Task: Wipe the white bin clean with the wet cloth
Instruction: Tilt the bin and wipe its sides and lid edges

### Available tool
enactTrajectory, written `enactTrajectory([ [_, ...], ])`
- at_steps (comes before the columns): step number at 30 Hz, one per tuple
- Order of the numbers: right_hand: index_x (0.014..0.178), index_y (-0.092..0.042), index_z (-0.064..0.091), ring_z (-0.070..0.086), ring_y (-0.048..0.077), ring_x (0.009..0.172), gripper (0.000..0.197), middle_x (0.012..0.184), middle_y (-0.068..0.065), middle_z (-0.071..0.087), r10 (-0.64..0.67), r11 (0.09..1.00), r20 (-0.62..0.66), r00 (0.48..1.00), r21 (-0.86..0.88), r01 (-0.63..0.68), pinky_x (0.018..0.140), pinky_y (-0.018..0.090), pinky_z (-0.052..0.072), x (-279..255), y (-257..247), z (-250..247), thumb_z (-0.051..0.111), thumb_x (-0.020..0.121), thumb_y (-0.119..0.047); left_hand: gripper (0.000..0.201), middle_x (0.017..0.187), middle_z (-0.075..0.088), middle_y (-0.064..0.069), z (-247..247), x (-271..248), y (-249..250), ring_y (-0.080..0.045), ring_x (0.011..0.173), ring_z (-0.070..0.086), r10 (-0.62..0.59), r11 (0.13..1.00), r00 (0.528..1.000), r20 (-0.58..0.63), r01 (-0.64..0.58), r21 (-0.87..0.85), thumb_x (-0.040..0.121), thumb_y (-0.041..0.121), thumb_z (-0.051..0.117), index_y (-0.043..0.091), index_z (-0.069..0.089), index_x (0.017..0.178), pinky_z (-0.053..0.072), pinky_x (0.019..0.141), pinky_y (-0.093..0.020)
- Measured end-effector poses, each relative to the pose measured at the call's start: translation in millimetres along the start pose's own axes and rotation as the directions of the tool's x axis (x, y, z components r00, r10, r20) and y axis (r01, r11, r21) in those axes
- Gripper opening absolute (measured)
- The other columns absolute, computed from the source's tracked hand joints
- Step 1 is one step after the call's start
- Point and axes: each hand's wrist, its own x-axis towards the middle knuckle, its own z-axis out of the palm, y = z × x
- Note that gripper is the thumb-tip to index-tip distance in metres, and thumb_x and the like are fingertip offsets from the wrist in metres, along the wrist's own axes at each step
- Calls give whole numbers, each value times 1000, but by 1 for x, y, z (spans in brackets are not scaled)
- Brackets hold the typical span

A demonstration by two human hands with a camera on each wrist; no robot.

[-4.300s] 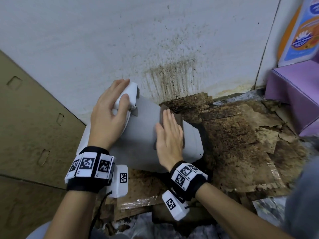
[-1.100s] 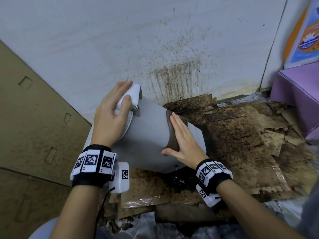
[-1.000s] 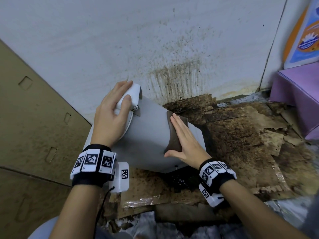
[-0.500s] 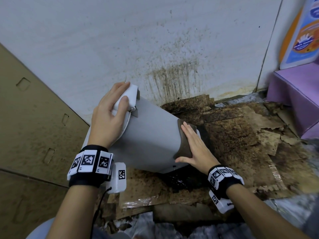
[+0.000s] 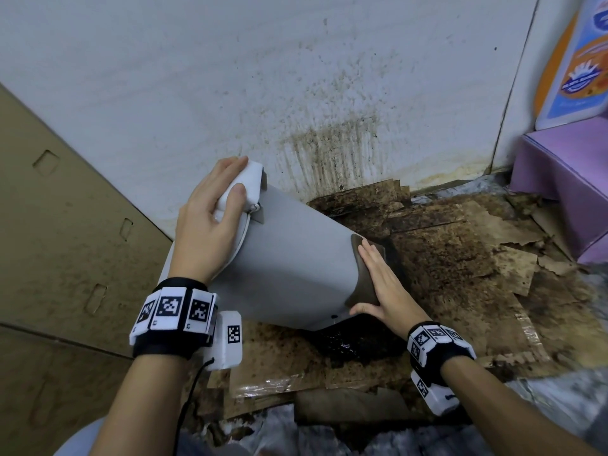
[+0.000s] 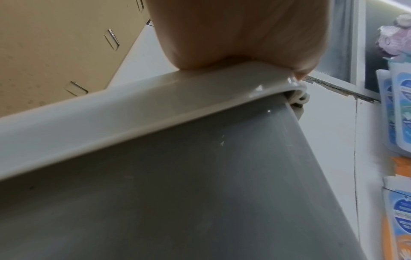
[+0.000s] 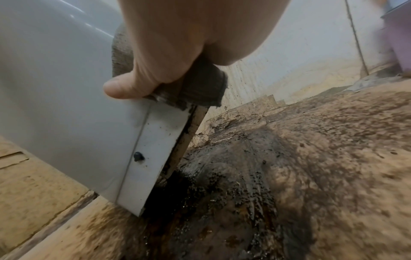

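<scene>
The white bin (image 5: 296,268) lies tilted on its side, its base end low at the right, over stained cardboard. My left hand (image 5: 210,222) grips the white lid handle (image 5: 245,185) at the raised top end; the left wrist view shows the palm (image 6: 233,35) on the lid rim (image 6: 133,109). My right hand (image 5: 381,284) presses the brown wet cloth (image 5: 360,274) flat against the bin's side at its base end, fingers straight. In the right wrist view the thumb (image 7: 124,88) lies on the cloth (image 7: 200,86) above the dirty base edge (image 7: 160,140).
A stained white wall (image 5: 296,77) stands behind the bin. Soaked, dirty cardboard (image 5: 460,274) covers the floor, with a dark wet patch (image 5: 355,347) under the bin's base. A brown cardboard box (image 5: 65,241) is at left, a purple box (image 5: 566,179) at right.
My right hand has slid the cloth along the bin's side from its middle to the base end. The left hand has kept its grip on the lid handle.
</scene>
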Motion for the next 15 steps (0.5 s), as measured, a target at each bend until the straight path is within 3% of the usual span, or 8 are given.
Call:
enactTrajectory([
  [9, 156, -31, -12, -17, 7, 153, 115, 165, -16, -20, 5, 1000, -1, 1000, 5, -5, 125, 33, 1, -5, 7, 3, 76, 84, -42, 38, 148, 53, 23, 0, 0, -1, 7, 137, 46, 6, 1000, 1000, -12, -6, 2, 106, 25, 47, 33, 61, 140, 38, 115, -27],
  [15, 161, -17, -1, -12, 8, 154, 100, 167, -9, -11, 55, 998, -65, 996, 41, -53, 127, 37, 3, -1, -4, 7, 58, 89, -54, 41, 152, 51, 19, 1, 0, -4, 0, 142, 44, 1, 1000, 1000, -18, -1, 5, 103, 34, 46, 35, 60, 141, 38, 119, -41],
])
